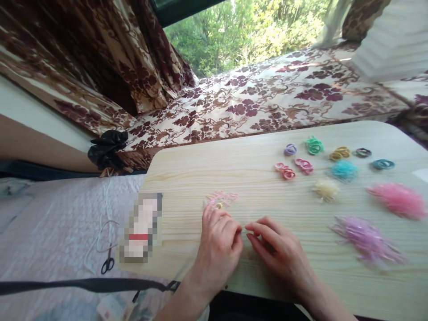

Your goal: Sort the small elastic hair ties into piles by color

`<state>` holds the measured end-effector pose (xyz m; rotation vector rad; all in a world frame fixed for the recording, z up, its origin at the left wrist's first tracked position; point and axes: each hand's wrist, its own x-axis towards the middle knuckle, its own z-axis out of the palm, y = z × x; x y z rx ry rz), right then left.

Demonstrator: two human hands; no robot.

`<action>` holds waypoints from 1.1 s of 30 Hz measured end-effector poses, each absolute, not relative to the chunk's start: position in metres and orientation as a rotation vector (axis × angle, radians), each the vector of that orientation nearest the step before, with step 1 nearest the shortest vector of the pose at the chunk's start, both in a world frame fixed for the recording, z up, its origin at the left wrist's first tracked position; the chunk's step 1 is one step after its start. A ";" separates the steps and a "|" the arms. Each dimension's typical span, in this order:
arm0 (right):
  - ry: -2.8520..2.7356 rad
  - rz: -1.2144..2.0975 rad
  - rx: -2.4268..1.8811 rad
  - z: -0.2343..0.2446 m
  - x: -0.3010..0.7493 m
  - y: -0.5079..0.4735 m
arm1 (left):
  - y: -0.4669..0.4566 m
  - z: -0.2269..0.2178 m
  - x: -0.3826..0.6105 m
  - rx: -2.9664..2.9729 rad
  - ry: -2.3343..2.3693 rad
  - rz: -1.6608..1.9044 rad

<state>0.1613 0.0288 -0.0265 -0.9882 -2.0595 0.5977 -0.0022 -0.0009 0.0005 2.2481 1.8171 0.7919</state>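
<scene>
My left hand (220, 234) rests over the light wooden table, its thumb and forefinger pressed together. Whatever may be in that pinch is too small to make out. Just beyond its fingers lies a small loose pile of pink elastic bands (222, 196), with a tiny yellowish ring (219, 206) at the near edge. My right hand (281, 247) is close on the right, fingertips pointing at the left hand's. A narrow gap shows between its thumb and forefinger, and I see nothing held there.
Right of my hands lie a lilac pile (368, 240), a pink pile (399, 200), a cream pile (326, 190) and a turquoise pile (343, 170) of thin bands. Several coloured hair ties (313, 145) lie behind. A blurred-out phone-like object (142, 227) is left; scissors (107, 265) lie beyond the table edge.
</scene>
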 end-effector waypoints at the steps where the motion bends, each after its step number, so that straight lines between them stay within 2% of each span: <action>1: -2.060 0.588 -0.985 -0.027 0.161 0.029 | -0.001 0.001 -0.002 2.255 1.817 0.794; 15: -2.007 0.607 -1.020 -0.026 0.160 0.030 | 0.001 0.006 -0.014 2.190 2.001 0.900; 22: -1.998 0.624 -1.039 -0.009 0.168 0.028 | -0.002 -0.004 -0.025 2.237 2.016 0.941; 33: -1.956 0.087 -1.386 0.032 0.282 0.074 | 0.001 -0.024 -0.042 2.467 1.960 0.893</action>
